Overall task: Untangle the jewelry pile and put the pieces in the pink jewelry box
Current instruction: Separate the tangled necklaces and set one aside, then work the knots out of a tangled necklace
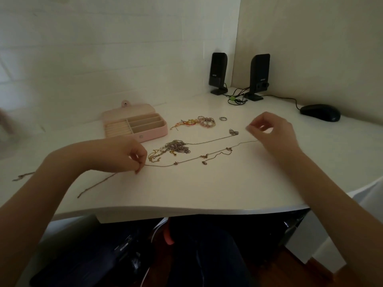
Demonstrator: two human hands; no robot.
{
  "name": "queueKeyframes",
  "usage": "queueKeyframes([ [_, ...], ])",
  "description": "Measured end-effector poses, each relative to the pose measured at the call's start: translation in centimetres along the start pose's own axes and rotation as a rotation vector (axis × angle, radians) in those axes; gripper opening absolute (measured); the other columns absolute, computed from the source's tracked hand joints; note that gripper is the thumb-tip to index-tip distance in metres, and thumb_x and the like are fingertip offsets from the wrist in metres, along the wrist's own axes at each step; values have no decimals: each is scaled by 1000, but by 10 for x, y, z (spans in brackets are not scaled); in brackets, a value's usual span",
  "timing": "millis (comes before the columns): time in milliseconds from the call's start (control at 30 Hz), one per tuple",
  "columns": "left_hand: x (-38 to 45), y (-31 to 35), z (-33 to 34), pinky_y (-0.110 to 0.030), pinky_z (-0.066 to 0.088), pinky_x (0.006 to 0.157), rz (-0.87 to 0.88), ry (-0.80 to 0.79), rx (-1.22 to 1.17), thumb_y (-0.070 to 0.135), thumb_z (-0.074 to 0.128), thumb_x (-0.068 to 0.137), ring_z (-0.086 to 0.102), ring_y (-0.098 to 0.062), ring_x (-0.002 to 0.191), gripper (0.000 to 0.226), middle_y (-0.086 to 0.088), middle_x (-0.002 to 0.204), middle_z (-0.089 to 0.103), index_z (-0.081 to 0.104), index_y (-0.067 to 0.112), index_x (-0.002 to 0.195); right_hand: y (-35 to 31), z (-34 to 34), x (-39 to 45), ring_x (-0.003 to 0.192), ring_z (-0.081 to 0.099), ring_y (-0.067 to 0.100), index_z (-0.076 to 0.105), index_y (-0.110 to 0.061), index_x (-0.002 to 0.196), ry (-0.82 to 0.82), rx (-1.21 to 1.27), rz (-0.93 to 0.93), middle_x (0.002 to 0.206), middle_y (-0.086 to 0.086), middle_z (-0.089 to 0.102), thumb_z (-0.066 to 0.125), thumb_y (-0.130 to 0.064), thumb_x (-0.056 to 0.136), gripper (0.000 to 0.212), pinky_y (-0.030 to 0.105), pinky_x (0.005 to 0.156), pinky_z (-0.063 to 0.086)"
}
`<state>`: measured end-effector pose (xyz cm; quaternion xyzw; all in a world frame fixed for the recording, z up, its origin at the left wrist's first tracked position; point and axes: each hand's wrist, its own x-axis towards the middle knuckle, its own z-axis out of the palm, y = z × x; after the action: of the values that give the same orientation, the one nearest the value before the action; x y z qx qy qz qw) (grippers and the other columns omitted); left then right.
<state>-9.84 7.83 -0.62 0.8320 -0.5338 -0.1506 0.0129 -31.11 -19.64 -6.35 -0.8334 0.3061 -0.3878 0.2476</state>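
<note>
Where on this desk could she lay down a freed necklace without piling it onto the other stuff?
Bare desk lies along the near edge, below the stretched chain both hands hold. More shows right of the right hand, before the mouse. It is crowded in the middle: the tangled pile, the bracelets, and the open pink jewelry box.

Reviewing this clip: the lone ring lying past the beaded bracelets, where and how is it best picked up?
Judging by its pose, the ring lies flat and apart from the beaded bracelets. Pinch its band across the rim from above with the right hand, which is nearer. There is bare desk around it, so nothing crowds the fingers.
</note>
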Motion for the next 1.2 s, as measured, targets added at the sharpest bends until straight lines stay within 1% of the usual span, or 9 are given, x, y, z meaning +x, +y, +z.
queueKeyframes([
  [67,7,9,5,-27,42,91,55,117,-8,10,56,87,53,1,93,22,17,96,58,64,30,80,-13,1,-15,84,58,2,70,-25,87,-144,58,-144,87,-16,67,71,-26,83,4,8,78,39],
  [167,22,32,20,-29,45,91,179,393,-92,20,49,94,55,-5,101,25,17,110,61,61,42,97,-23,2,-39,102,57,-6,70,-30,108,-335,-52,-315,107,-19,67,64,-37,87,23,11,94,38],
  [267,39,60,42,-19,26,108,329,282,-199,29,38,100,39,1,126,38,16,138,46,45,32,137,-22,-3,-56,119,45,-8,60,-28,128,-524,-213,-426,130,-17,56,55,-43,92,39,2,100,24],
  [367,57,72,60,-3,5,105,416,204,-62,30,33,102,21,1,138,47,11,153,26,28,23,147,-18,-14,-62,118,45,-11,60,-32,126,-563,-134,-322,129,-22,54,54,-40,91,36,-3,96,24],
  [500,63,65,67,-18,19,110,394,354,-93,36,32,101,33,-9,136,44,3,146,43,42,22,141,-16,-21,-61,101,56,-5,61,-37,120,-442,-63,-241,111,-20,63,50,-39,90,32,6,87,39],
  [633,60,62,68,-18,21,105,394,406,-76,44,28,94,38,-11,133,52,2,139,50,48,22,137,-14,-23,-59,94,52,-3,58,-31,127,-431,-142,-299,105,-15,59,42,-52,85,49,8,80,39],
  [733,59,65,68,-20,18,108,371,403,-61,39,33,100,29,-9,138,42,4,146,42,44,27,139,-8,-31,-60,92,56,2,70,-27,109,-389,-186,-291,98,-13,68,45,-45,89,37,18,84,43],
  [967,59,65,67,-18,18,104,345,408,-59,36,37,100,25,-7,140,40,3,150,37,45,30,138,5,-46,-62,67,63,15,77,-24,77,-224,-241,-277,67,-3,70,40,-56,87,50,37,70,47],
  [1200,63,68,69,-27,38,99,403,500,-94,44,34,94,51,-12,117,44,2,120,63,63,22,120,-7,-33,-58,70,56,5,72,-23,72,-127,-207,-208,68,-13,65,59,-47,86,31,22,68,43],
])
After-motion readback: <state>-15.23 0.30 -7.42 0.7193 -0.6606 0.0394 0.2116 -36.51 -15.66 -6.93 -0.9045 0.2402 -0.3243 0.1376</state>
